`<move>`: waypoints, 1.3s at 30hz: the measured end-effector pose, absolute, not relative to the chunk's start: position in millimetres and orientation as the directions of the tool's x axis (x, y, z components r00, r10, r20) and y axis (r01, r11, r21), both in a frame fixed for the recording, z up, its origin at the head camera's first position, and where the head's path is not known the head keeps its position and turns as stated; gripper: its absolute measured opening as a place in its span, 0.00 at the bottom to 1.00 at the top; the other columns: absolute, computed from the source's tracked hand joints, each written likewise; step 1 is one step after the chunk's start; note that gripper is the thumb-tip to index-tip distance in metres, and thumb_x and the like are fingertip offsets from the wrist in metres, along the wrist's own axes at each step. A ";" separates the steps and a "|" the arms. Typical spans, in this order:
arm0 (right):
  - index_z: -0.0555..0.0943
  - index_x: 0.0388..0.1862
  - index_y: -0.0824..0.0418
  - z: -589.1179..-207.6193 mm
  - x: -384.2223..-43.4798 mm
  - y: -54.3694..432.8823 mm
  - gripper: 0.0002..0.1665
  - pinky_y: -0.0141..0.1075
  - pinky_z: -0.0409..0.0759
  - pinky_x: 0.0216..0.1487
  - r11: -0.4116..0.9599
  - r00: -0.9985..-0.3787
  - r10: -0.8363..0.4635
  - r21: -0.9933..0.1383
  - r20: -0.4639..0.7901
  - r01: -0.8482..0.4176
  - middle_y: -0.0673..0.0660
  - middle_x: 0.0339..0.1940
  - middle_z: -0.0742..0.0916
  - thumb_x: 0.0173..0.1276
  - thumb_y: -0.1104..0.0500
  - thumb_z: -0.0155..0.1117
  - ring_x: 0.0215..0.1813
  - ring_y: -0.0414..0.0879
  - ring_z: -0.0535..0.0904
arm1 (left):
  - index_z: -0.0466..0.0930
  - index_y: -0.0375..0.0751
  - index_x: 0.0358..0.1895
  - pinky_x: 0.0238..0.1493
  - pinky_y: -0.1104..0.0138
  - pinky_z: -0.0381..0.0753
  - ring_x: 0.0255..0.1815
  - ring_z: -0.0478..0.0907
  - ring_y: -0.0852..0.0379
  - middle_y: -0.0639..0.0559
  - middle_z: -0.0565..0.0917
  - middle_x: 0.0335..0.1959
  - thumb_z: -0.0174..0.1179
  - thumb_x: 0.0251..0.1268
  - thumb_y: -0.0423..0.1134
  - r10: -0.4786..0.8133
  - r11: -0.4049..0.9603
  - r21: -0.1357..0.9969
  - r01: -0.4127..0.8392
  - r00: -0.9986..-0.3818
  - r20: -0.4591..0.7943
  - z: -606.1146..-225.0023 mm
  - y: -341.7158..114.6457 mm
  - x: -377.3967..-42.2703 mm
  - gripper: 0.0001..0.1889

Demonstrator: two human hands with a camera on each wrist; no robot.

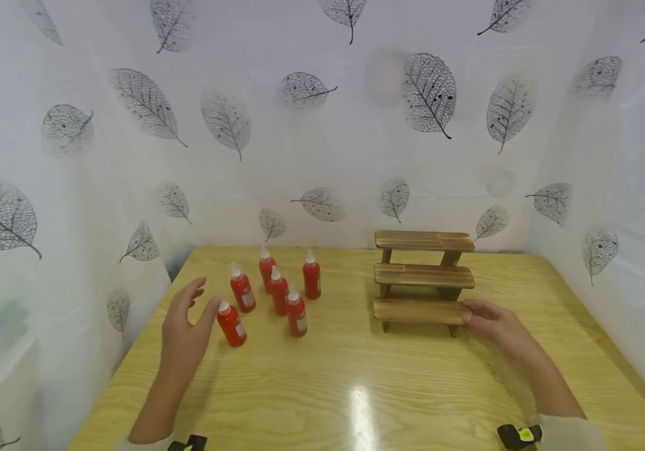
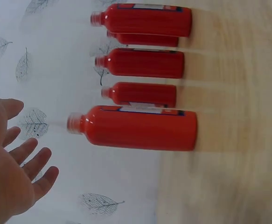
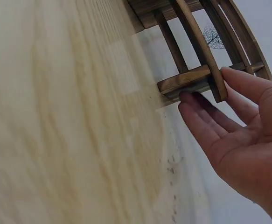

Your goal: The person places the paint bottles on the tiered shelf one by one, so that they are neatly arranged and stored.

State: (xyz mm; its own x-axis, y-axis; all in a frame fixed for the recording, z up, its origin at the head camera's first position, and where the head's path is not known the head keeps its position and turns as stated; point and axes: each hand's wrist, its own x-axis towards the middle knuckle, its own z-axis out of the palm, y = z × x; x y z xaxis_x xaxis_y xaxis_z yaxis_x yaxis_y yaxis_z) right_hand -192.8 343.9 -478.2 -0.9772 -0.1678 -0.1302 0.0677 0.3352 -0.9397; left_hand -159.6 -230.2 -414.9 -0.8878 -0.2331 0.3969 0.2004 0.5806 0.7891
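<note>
On the left of the table, several red squeeze bottles with pale pointed nozzles stand upright in a loose group. My left hand (image 1: 184, 329) is raised beside them, fingers spread and holding nothing. Its thumb overlaps the cap of the nearest bottle (image 1: 232, 326) in the head view, while the left wrist view has the fingers off to the nozzle side of that bottle (image 2: 142, 130). At the right, a brown three-step wooden stand (image 1: 424, 275) rests on the table. My right hand (image 1: 500, 326) pinches the right end of its lowest step (image 3: 194, 37) between thumb and fingers.
The light wood-grain table (image 1: 322, 382) has its back edge along a white curtain (image 1: 334, 156) with dark leaf prints, which also encloses both sides. Among the bottles, one (image 1: 312, 279) stands nearest the wooden stand.
</note>
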 end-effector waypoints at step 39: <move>0.64 0.73 0.71 -478.4 -204.0 349.4 0.35 0.30 0.80 0.56 0.335 -0.959 -0.235 -0.939 -0.158 0.072 0.76 0.72 0.68 0.76 0.53 0.60 0.55 0.40 0.84 | 0.61 0.48 0.75 0.71 0.56 0.70 0.70 0.69 0.44 0.42 0.71 0.72 0.61 0.73 0.38 -0.151 0.394 0.919 -0.023 -0.988 0.040 -463.2 -241.8 -163.9 0.30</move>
